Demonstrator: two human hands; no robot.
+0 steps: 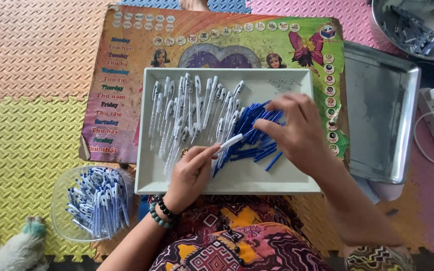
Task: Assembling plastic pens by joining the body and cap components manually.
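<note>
White pen barrel [229, 142] tilted in the left grip, blue pen parts [255, 131] heaped in white tray [257, 178]

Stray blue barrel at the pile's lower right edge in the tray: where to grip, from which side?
Pinch the blue barrel at mid-length, coming from above and the right. It lies flat and diagonal, apart from the pile, with bare tray floor on both sides for fingertips.

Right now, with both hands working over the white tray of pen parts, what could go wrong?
1. The white tray rests partly over the person's lap, so a push from either hand might tip it.
2. The right hand reaches into the blue pen parts; one blue piece lies loose by itself and could roll away.
3. The left hand pinches a white pen part only by one end; it may slip.
</note>
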